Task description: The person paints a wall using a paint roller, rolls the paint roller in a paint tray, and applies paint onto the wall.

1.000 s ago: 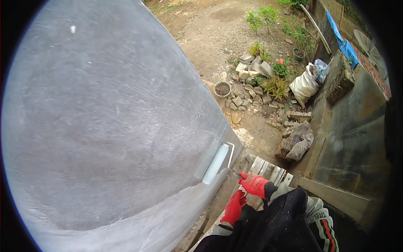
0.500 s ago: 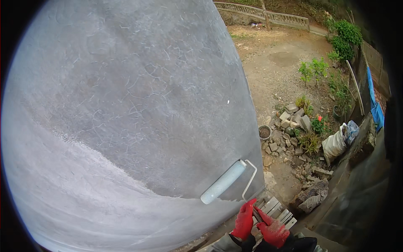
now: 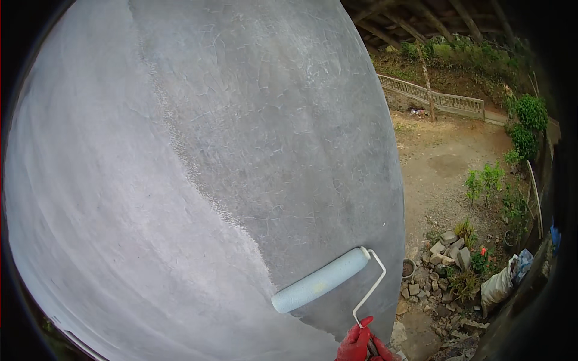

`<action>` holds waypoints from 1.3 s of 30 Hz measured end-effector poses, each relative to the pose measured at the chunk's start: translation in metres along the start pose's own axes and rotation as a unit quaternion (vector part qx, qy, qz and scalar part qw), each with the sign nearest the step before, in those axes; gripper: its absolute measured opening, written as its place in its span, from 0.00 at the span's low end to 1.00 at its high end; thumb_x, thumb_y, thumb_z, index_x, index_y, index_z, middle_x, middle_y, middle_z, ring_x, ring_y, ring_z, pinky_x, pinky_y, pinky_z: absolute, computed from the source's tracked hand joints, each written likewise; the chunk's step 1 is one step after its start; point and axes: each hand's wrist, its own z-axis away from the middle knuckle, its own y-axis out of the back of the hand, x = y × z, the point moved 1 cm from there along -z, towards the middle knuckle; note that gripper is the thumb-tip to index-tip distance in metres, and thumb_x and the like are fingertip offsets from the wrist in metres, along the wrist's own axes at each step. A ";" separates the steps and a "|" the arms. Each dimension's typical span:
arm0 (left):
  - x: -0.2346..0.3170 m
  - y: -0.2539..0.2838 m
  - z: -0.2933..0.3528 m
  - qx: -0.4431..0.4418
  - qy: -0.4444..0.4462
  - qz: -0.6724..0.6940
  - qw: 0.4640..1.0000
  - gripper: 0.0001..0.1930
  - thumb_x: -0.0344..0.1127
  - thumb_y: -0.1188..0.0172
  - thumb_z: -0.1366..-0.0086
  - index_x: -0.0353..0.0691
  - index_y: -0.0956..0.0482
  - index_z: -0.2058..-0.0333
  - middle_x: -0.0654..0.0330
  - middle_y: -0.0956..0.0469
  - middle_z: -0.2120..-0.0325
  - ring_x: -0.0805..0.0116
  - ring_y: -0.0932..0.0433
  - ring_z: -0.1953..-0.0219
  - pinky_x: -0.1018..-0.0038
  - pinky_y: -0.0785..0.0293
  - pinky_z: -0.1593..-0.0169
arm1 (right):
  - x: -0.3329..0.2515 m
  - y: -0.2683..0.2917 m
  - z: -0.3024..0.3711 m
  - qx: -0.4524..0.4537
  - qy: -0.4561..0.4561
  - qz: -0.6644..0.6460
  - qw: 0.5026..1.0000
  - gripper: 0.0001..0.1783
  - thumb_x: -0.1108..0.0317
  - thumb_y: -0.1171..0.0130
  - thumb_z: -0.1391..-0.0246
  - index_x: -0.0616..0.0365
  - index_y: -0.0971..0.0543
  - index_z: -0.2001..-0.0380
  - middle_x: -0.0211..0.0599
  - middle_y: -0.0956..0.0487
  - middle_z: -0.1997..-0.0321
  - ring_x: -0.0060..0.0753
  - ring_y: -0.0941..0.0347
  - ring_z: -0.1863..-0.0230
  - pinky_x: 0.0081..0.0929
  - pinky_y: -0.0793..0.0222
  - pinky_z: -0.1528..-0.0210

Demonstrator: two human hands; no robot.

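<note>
Grip: red-gloved hand (image 3: 356, 344) closed around the handle of a pale blue foam paint roller (image 3: 321, 280) on a white wire frame; which hand, and whether a second joins it, cannot be told. Roller sleeve pressed flat against grey plastered wall (image 3: 198, 168), tilted, at the boundary between coated and bare surface. Rubble pile (image 3: 448, 256) below.
</note>
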 end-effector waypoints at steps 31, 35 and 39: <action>0.328 -0.089 0.053 -0.143 -0.630 -0.406 0.646 0.30 0.29 0.45 0.34 0.29 0.43 0.35 0.39 0.45 0.34 0.48 0.44 0.31 0.63 0.45 0.32 | -0.180 0.244 -0.261 0.037 0.172 -0.558 0.811 0.28 0.68 0.57 0.34 0.40 0.37 0.31 0.25 0.32 0.74 0.16 0.39 0.79 0.19 0.40 0.79; 0.375 -0.106 0.052 -0.137 -0.649 -0.419 0.621 0.33 0.31 0.44 0.34 0.30 0.46 0.34 0.39 0.47 0.33 0.47 0.45 0.31 0.63 0.45 0.32 | -0.204 0.286 -0.298 0.066 0.164 -0.587 0.790 0.27 0.66 0.57 0.34 0.44 0.36 0.32 0.26 0.30 0.72 0.15 0.39 0.77 0.15 0.40 0.76; 0.404 -0.117 0.053 -0.091 -0.673 -0.438 0.589 0.34 0.38 0.44 0.32 0.34 0.46 0.33 0.45 0.43 0.33 0.50 0.43 0.31 0.63 0.42 0.33 | -0.237 0.325 -0.340 0.074 0.168 -0.620 0.763 0.25 0.61 0.54 0.33 0.36 0.34 0.33 0.28 0.29 0.73 0.14 0.40 0.80 0.16 0.42 0.80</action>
